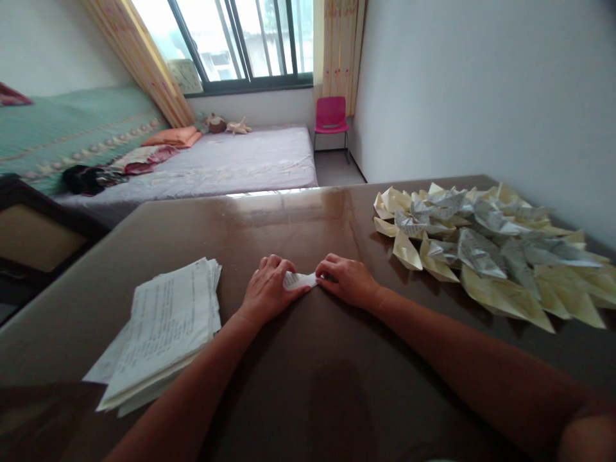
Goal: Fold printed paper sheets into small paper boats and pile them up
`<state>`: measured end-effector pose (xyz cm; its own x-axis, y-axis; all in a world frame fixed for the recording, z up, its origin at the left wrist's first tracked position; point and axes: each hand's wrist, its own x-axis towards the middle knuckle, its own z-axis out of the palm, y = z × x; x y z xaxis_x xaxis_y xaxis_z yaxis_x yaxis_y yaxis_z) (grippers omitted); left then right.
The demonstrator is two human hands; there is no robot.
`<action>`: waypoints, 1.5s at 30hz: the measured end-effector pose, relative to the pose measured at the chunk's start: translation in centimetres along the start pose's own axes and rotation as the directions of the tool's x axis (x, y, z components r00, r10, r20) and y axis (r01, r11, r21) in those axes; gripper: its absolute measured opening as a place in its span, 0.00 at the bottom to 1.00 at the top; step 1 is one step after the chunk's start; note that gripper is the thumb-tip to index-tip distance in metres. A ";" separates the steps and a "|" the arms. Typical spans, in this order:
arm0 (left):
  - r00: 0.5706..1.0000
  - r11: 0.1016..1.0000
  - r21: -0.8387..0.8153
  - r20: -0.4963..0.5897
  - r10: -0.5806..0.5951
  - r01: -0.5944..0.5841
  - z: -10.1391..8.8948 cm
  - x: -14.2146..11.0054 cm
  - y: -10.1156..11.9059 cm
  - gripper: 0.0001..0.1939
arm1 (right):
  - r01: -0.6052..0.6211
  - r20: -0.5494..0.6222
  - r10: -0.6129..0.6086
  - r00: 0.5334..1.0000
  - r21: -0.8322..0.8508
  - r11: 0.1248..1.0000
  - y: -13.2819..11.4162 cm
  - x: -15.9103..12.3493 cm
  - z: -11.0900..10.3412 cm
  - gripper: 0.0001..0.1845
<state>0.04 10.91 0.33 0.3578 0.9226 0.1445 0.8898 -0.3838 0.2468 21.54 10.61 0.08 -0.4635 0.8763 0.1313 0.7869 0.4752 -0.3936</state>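
Folded paper (301,280): small, white, with print on it; near the middle of the tabletop (260,224), between the two hands.
Left hand (269,289): palm down, thumb and fingers closed on the paper's left part and hiding some of it.
Right hand (349,280): fingers curled in, the tips pinching the paper's right end.
Forearms: the left forearm (197,378) slants in from the near side and covers the right border of the stack; the right forearm (452,346) crosses the tabletop's right half, just on the near side of the boats.
Stack (166,321): loose printed sheets, unevenly piled, toward the tabletop's left edge; one sheet juts out at the left.
Boats (481,253): many, folded from cream and printed paper, crowded together and overlapping from the far right corner down along the right edge, so that area is taken up.
Wall (462,83): pale, rising beside the tabletop's right edge.
Bed (260,157): beyond the far edge, bearing orange pillows (173,136), soft toys (226,124) and a dark heap of cloth (86,179).
Pink chair (332,115): past the far edge, between bed and wall.
Dark chair (43,224): close by the far left corner.
Window (240,42): barred, behind the bed, with yellowish curtains (339,58) either side.
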 end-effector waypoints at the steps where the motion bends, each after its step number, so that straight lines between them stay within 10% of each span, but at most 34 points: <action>1: 1.000 1.000 -0.014 0.001 -0.010 0.010 0.0 0.1 -0.1 0.21 | -0.003 0.001 0.003 1.000 0.003 1.000 0.0 0.0 0.0 0.10; 13: 0.997 0.985 -0.171 0.077 -0.027 0.040 0.2 0.0 0.6 0.17 | 0.009 0.001 -0.009 1.000 0.013 1.000 0.2 -0.1 0.1 0.12; 23: 0.986 0.995 0.072 0.150 -0.076 0.066 -1.2 -0.5 0.6 0.17 | 0.024 -0.019 -0.023 1.000 0.023 0.999 0.4 0.0 0.4 0.11; 36: 0.976 0.974 -0.193 0.200 -0.082 0.121 -0.3 -0.3 0.5 0.14 | 0.070 -0.036 -0.068 0.997 0.048 0.996 0.4 0.0 0.6 0.10; 45: 0.999 0.930 -0.367 0.048 -0.009 0.026 0.1 -0.8 0.5 0.10 | 0.172 -0.023 -0.171 0.985 0.223 0.960 1.0 0.4 1.0 0.10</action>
<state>0.26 9.98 0.21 0.3629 0.9268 0.0963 0.7330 -0.3478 0.5846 21.72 11.40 -1.20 -0.5818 0.7837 0.2175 0.5848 0.5889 -0.5579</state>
